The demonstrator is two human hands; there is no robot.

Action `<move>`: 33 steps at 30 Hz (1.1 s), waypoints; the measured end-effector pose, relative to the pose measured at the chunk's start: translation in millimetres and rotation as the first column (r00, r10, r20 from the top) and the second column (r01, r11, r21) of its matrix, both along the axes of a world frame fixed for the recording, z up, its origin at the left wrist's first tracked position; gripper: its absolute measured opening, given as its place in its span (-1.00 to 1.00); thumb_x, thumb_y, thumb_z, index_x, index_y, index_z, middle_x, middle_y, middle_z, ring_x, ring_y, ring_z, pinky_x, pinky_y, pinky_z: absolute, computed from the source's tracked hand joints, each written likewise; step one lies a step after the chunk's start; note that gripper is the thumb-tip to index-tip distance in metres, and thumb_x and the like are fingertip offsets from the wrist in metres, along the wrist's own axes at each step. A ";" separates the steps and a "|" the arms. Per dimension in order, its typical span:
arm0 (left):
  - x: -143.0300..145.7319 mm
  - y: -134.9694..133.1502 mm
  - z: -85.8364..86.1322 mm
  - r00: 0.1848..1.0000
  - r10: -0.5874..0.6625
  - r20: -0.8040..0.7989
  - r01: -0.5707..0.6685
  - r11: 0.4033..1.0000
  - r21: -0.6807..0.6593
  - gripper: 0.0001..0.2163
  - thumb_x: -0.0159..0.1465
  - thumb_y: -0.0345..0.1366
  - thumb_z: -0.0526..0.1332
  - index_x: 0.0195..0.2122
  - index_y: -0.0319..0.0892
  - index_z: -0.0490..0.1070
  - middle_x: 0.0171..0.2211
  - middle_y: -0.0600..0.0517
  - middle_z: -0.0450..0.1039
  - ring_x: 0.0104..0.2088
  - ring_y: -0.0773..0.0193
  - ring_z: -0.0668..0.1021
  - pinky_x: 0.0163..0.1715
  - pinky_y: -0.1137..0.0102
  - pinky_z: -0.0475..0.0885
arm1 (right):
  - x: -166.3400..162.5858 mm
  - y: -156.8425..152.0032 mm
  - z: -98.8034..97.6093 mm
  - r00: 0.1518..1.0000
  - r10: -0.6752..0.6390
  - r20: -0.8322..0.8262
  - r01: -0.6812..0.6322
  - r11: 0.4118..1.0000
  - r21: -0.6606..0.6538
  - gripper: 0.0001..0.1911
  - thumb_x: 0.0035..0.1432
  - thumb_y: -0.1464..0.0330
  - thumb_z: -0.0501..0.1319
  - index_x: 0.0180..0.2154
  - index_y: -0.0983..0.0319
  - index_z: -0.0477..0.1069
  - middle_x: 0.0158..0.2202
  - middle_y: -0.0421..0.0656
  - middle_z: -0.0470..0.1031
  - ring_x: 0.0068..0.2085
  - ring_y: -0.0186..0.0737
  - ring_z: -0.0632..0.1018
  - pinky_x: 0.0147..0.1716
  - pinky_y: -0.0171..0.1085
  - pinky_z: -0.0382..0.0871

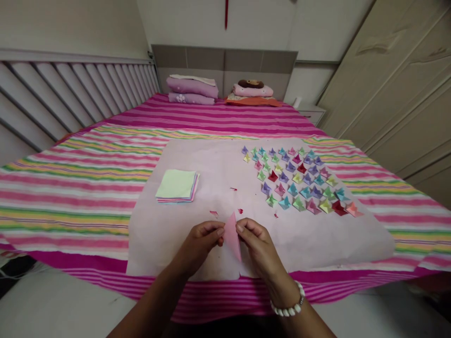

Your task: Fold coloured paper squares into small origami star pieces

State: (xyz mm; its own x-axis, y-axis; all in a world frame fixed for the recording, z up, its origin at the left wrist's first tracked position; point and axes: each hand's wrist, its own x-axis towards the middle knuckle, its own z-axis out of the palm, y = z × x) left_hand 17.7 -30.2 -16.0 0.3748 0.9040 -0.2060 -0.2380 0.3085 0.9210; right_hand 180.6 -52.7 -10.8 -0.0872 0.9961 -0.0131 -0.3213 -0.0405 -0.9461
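Observation:
A pink sheet of origami paper (232,237), folded into a triangle, is held above the front of a large pale paper sheet (218,159). My left hand (204,241) pinches its left corner between thumb and fingers. On the other side, my right hand (257,241), with a white bead bracelet on the wrist, grips the folded paper near its right edge. Small red paper scraps (240,211) lie just beyond my fingers. Further left sits a stack of square paper (178,184), light green on top. Rows of small folded paper pieces (299,178) in many colours stand to the right.
Under the pale sheet is a bed with a striped cover (88,188). Folded purple bedding (192,89) and a pink pile (252,90) rest by the headboard (225,61). A slatted rail (81,94) runs along the left, a wardrobe (398,84) along the right.

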 end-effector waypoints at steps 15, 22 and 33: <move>22.1 -7.5 11.4 0.900 0.288 -0.327 -0.160 0.916 0.367 -0.60 0.13 -0.20 0.25 -0.01 -0.20 0.34 -0.10 -0.09 0.42 -0.34 0.28 0.54 -0.31 0.33 0.48 | -12.1 1.1 -2.0 0.845 -0.320 0.429 0.205 0.934 0.293 -0.85 0.11 0.35 0.19 -0.49 0.23 0.37 -0.58 -0.28 0.26 -0.54 -0.35 0.28 -0.54 -0.35 0.16; 27.3 -6.8 13.2 0.730 0.443 -0.521 -0.072 0.808 0.585 -0.86 0.17 -0.39 0.14 -0.27 -0.18 0.45 -0.36 0.01 0.42 -0.42 0.30 0.49 -0.40 0.37 0.41 | -16.8 -1.8 -4.8 0.679 -0.482 0.553 0.168 0.836 0.522 -0.82 0.20 0.42 0.12 -0.47 0.23 0.36 -0.50 -0.21 0.31 -0.47 -0.30 0.35 -0.48 -0.31 0.23; 30.0 -2.3 15.2 0.801 0.383 -0.459 -0.103 0.845 0.525 -0.84 0.16 -0.36 0.17 -0.26 -0.16 0.49 -0.41 0.04 0.46 -0.42 0.27 0.48 -0.41 0.41 0.36 | -15.6 6.2 -10.5 0.506 -0.577 0.641 0.092 0.776 0.624 -0.87 0.23 0.47 0.07 -0.32 0.20 0.36 -0.41 -0.14 0.41 -0.39 -0.23 0.45 -0.42 -0.27 0.33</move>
